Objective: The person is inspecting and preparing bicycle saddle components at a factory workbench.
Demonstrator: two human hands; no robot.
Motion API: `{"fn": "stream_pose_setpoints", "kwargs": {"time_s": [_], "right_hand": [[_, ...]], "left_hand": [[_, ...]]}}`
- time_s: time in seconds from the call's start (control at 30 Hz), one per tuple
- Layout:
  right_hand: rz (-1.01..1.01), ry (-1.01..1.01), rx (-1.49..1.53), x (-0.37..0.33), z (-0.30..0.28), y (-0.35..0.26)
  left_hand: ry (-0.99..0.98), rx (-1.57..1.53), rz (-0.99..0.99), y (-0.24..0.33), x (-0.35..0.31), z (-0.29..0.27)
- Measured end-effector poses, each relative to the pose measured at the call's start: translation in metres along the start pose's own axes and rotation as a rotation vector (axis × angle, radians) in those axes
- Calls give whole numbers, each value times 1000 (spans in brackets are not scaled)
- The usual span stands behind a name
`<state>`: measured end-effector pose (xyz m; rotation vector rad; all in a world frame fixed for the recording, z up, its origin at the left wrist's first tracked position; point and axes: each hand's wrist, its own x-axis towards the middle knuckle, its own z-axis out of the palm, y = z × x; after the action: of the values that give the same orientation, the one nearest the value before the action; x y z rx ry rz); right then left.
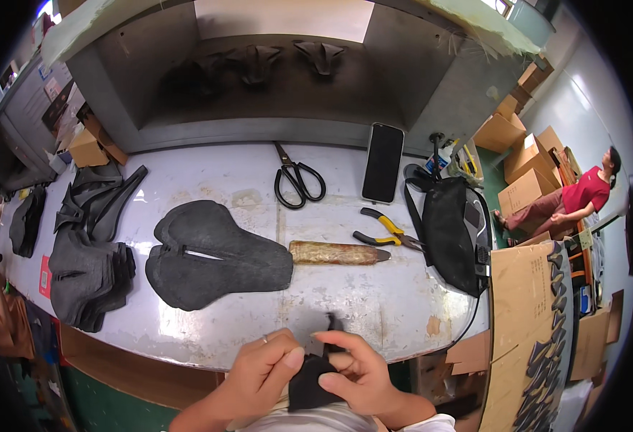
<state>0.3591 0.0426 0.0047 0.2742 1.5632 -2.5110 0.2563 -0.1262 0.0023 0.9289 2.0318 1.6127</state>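
Observation:
At the table's near edge, both hands hold a black piece of soft material (pixel 309 385), its exact kind hard to make out. My left hand (pixel 267 371) pinches its left side, fingers curled. My right hand (pixel 352 371) has the thumb pressed on its face, fingers bent behind; a thin dark strip sticks up blurred above it. Beyond my hands lies a flat, black bicycle-saddle-shaped piece (pixel 223 252) with a slit in the middle. Its narrow end meets a tool with a tape-wrapped handle (pixel 334 253) and a dark tip.
Black-handled scissors (pixel 298 180), a phone (pixel 383 164), yellow-black pliers (pixel 388 232) and a black pouch (pixel 453 230) lie on the table (pixel 316 299). Stacked black pieces (pixel 89 277) stand left. A grey metal booth (pixel 259 133) rises behind. Cardboard boxes (pixel 529 162) and a seated person (pixel 579 194) are right.

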Motion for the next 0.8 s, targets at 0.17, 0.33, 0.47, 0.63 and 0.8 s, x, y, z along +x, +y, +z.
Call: {"fn": "stream_pose_setpoints", "kwargs": {"time_s": [0.17, 0.33, 0.47, 0.63, 0.8], "right_hand": [[169, -178, 339, 3, 4, -3], [14, -172, -15, -1, -2, -5], [27, -214, -252, -1, -9, -2], [183, -251, 248, 4, 0, -6], [42, -111, 234, 4, 5, -3]], "left_hand": [[168, -353, 170, -10, -12, 18], [-187, -384, -57, 11, -1, -17], [-263, -129, -95, 18, 3, -22], [-160, -349, -91, 4, -10, -3], [-50, -927, -324, -21, -19, 7]]}}
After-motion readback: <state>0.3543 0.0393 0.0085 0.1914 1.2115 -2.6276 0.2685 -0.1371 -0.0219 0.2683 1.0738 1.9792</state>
